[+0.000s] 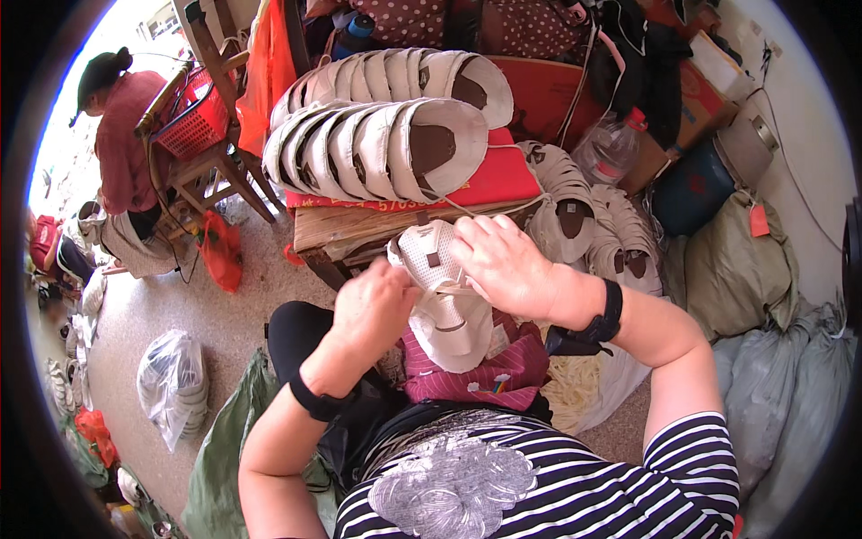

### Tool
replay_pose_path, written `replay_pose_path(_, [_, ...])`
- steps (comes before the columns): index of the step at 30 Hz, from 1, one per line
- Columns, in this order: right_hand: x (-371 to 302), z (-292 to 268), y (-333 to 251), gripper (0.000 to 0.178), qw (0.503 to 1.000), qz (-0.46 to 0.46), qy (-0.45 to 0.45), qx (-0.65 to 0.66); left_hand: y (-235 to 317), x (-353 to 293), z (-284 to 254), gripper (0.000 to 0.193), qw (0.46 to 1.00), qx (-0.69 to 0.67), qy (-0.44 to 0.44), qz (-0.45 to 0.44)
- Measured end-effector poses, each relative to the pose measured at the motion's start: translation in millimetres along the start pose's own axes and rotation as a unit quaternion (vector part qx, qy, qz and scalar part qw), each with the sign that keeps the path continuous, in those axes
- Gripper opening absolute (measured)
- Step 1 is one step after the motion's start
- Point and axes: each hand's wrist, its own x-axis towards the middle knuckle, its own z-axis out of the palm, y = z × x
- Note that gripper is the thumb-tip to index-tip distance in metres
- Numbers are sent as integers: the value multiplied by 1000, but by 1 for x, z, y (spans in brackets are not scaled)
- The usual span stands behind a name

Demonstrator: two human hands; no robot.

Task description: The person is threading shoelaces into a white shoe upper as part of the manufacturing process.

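A white shoe upper (452, 340) with a mesh tongue and a small dark label rests over my lap on a maroon striped cloth (422, 373). My left hand (373, 301) is closed at its left edge, fingers curled in. On the opposite edge, my right hand (505, 265) pinches the upper near the tongue. A pale lace or strip crosses the upper between my hands; its ends are hidden by my fingers. Just beyond, rows of nested white shoe uppers (355, 153) lie on a wooden bench (359, 227) covered by a red sheet (503, 171).
More nested uppers (567, 211) stand right of the bench, by a clear plastic bottle (613, 148). Grey sacks (795, 386) line the right side. Bagged uppers (173, 386) sit on the floor at left. Another person (130, 135) sits far left, near a chair with a red basket (193, 112).
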Motion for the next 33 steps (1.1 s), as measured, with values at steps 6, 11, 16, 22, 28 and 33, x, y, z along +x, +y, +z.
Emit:
replay_pose_path(6, [18,1,30,36,974,-119,-138,134,-24,20,-20,26,978,-1,-20,206])
replay_pose_path(11, [10,12,36,23,967,-91,-139,194,-19,21,-15,14,982,54,-7,180])
replay_pose_path(16, [3,44,25,25,908,125,-61,396,-9,17,16,17,994,21,52,96])
replay_pose_path(22, [6,46,-1,23,785,285,40,549,11,15,32,16,943,-243,198,-109])
replay_pose_path(28, [18,-53,-16,19,651,60,72,754,47,26,-56,4,889,-320,317,84])
replay_pose_path(33, [33,-50,-19,22,640,64,-49,764,32,42,-42,20,885,-431,175,-20])
